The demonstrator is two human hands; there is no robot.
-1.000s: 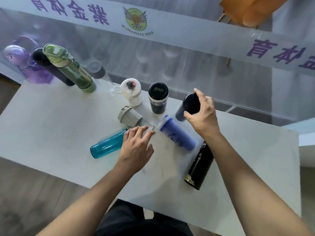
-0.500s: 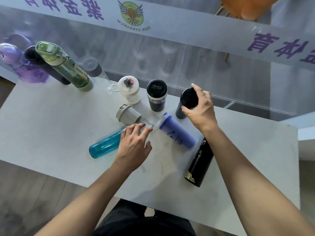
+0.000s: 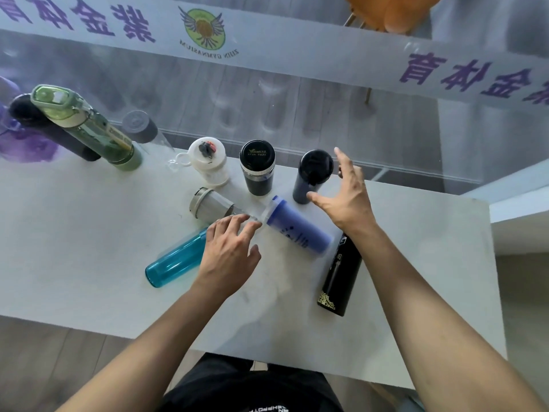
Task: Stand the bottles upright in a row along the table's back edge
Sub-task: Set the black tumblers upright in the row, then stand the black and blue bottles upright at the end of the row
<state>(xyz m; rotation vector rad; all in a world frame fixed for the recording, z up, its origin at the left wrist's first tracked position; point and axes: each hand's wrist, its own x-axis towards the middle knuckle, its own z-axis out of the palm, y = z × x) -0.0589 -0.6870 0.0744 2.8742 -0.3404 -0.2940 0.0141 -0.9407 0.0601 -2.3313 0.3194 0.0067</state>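
Note:
Several bottles stand upright along the white table's (image 3: 74, 239) back edge: a purple one (image 3: 23, 144), a black one (image 3: 50, 129), a green one (image 3: 89, 132), a clear grey-capped one (image 3: 141, 127), a white one (image 3: 209, 162), a black mug (image 3: 258, 166) and a dark navy flask (image 3: 312, 176). My right hand (image 3: 344, 197) hovers open just right of the navy flask, not touching it. Lying flat are a teal bottle (image 3: 175, 260), a clear grey-lidded bottle (image 3: 211, 205), a blue bottle (image 3: 297, 230) and a black flask (image 3: 340, 275). My left hand (image 3: 231, 251) rests with spread fingers over the clear bottle's body.
A glass partition (image 3: 297, 114) with a printed white band rises directly behind the table's back edge. The table's right part beyond the black flask is bare white surface. An orange chair (image 3: 386, 13) stands behind the glass.
My right hand has let go of the dark navy flask, which now stands upright by itself, and has drawn back to the right with fingers spread. The left hand has barely moved.

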